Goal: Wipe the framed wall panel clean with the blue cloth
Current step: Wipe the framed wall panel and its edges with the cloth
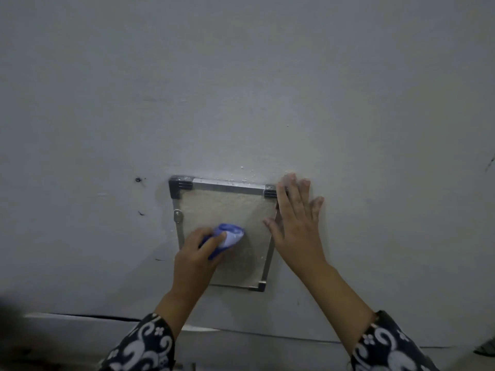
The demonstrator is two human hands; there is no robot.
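Observation:
A small framed wall panel (230, 207) with a metal rim and dark corner pieces is set low in a grey wall. Its inner face is pale and rough. My left hand (197, 257) grips a bunched blue cloth (230, 235) and presses it against the lower left part of the panel. My right hand (297, 220) lies flat with fingers spread over the panel's right edge and the wall beside it, covering the upper right corner. A small latch (177, 216) sits on the frame's left side.
The grey wall (241, 89) fills most of the view, with small dark marks (138, 180) left of the panel. White droplets or specks (245, 174) dot the wall just above the frame. A cracked pale ledge (80, 317) runs along the wall's base.

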